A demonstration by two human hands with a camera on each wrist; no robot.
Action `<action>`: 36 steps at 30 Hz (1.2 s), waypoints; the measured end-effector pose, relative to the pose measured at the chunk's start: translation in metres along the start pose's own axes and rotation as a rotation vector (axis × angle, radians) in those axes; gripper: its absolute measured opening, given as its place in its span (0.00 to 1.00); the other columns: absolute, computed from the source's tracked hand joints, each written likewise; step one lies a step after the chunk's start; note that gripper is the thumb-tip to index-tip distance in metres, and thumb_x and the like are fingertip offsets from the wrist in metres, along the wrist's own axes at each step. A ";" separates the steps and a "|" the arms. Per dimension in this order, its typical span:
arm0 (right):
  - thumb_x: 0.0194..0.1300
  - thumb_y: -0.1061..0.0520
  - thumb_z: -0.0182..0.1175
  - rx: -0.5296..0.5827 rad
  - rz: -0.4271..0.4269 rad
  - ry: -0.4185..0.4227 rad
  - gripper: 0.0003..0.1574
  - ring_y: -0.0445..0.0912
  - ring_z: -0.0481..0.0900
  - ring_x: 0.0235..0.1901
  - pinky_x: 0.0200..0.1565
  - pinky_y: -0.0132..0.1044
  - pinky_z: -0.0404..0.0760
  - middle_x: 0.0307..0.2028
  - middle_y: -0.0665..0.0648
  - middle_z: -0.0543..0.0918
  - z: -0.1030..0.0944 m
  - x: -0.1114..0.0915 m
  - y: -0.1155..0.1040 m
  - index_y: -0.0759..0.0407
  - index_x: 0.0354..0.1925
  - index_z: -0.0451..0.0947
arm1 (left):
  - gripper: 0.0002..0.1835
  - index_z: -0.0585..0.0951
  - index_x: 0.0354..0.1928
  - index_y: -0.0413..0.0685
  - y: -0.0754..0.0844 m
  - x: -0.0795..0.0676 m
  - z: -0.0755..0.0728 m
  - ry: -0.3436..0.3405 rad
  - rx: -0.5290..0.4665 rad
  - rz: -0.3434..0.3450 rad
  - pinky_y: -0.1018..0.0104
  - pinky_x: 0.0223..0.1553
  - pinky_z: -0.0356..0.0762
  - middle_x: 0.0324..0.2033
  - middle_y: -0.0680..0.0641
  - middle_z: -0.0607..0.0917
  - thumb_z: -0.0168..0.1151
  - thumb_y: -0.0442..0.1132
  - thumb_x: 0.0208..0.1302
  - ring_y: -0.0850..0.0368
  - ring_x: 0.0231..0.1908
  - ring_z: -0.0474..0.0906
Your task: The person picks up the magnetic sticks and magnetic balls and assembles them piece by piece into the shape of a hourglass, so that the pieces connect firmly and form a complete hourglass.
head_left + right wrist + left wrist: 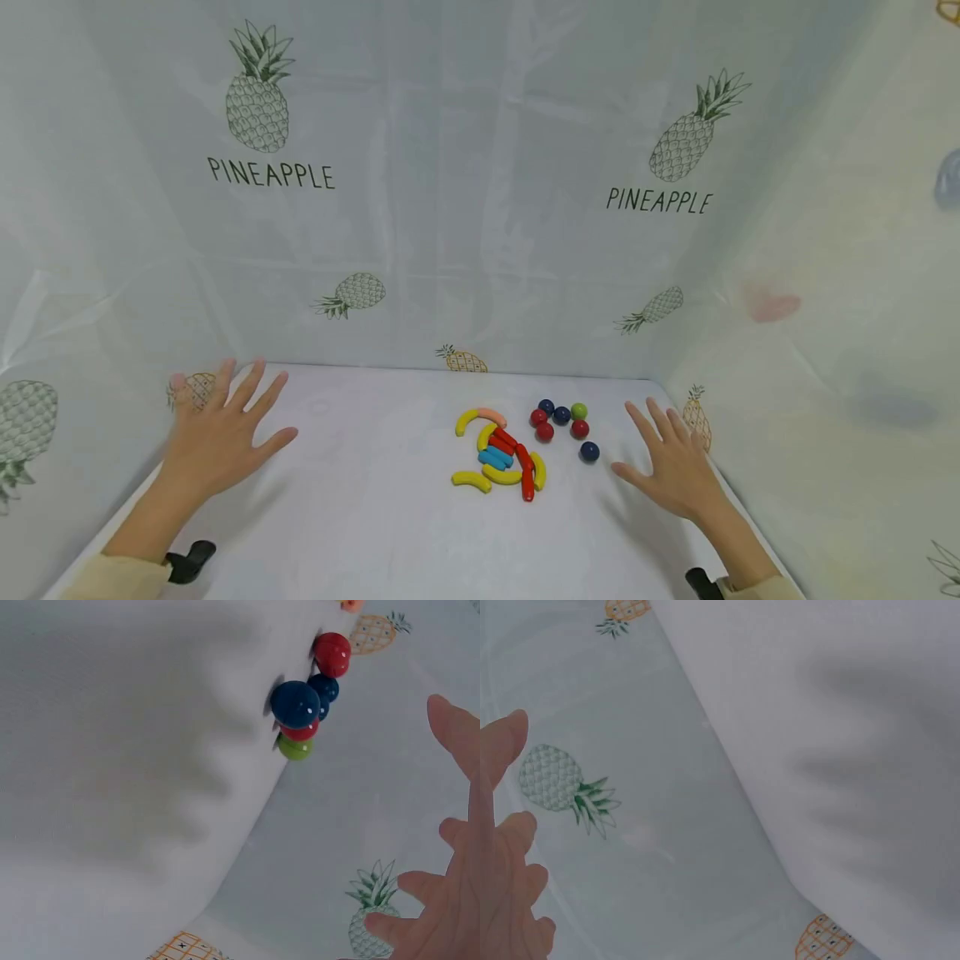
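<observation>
My left hand (pixel 213 442) hovers over the left side of the white table with fingers spread, holding nothing. On the right, my right hand (pixel 675 467) is also spread in the air and holds nothing. Nearest to it lies a dark blue ball (pixel 589 452). Behind that ball sit red balls (pixel 580 428), other dark blue balls (pixel 562 415) and a green ball (pixel 579 412). Left of the balls is a cluster of small pieces: yellow banana-shaped pieces (pixel 471 481), red rods (pixel 528 485), blue rods (pixel 495 457) and an orange curved piece (pixel 492 416).
A pale curtain (pixel 480 208) printed with pineapples hangs behind the table and along both sides. The white table (pixel 360 517) ends at the curtain's foot. Shadows of the hands fall on its surface. Black straps (pixel 191 562) show at the wrists.
</observation>
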State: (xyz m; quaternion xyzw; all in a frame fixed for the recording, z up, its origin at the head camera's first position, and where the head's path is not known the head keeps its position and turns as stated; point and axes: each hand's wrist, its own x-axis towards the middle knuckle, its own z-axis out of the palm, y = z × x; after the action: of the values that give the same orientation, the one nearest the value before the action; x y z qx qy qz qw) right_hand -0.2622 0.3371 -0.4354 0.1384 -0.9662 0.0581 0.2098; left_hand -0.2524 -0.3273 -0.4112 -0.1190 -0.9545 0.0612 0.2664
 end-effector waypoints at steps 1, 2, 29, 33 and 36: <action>0.61 0.29 0.72 0.008 -0.009 0.002 0.63 0.79 0.60 0.73 0.61 0.89 0.56 0.79 0.72 0.60 0.001 0.001 0.000 0.49 0.82 0.58 | 0.52 0.55 0.85 0.62 0.002 0.001 0.000 0.003 -0.004 0.002 0.20 0.69 0.13 0.83 0.40 0.57 0.59 0.75 0.67 0.32 0.83 0.37; 0.61 0.30 0.73 0.021 -0.020 0.005 0.62 0.79 0.61 0.73 0.61 0.88 0.57 0.79 0.72 0.61 0.003 0.003 0.000 0.50 0.82 0.58 | 0.51 0.56 0.85 0.61 0.003 0.002 0.001 0.007 -0.012 0.006 0.20 0.69 0.15 0.83 0.40 0.57 0.59 0.74 0.67 0.32 0.83 0.37; 0.61 0.55 0.80 0.398 -0.124 -0.160 0.49 0.66 0.73 0.68 0.61 0.66 0.79 0.71 0.67 0.71 0.036 0.041 0.004 0.55 0.75 0.69 | 0.45 0.62 0.83 0.59 0.081 0.040 0.028 -0.067 -0.313 0.190 0.19 0.70 0.54 0.80 0.40 0.65 0.62 0.68 0.70 0.31 0.77 0.62; 0.62 0.55 0.79 0.457 -0.076 -0.198 0.46 0.66 0.76 0.64 0.56 0.63 0.85 0.70 0.65 0.72 0.040 0.043 0.005 0.53 0.74 0.71 | 0.44 0.64 0.82 0.59 0.098 0.046 0.031 -0.065 -0.384 0.228 0.24 0.67 0.66 0.78 0.41 0.68 0.64 0.67 0.70 0.32 0.74 0.68; 0.63 0.56 0.79 0.497 -0.060 -0.221 0.46 0.67 0.76 0.63 0.54 0.61 0.86 0.69 0.65 0.73 0.043 0.046 0.006 0.55 0.74 0.70 | 0.44 0.63 0.83 0.62 0.112 0.051 0.034 -0.113 -0.439 0.225 0.28 0.65 0.71 0.79 0.43 0.68 0.64 0.67 0.70 0.35 0.73 0.69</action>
State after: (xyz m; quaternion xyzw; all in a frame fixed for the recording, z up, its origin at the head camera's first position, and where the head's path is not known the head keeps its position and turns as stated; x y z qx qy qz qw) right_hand -0.3204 0.3242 -0.4550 0.2197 -0.9347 0.2718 0.0643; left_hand -0.2903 -0.2079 -0.4353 -0.2759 -0.9391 -0.1116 0.1721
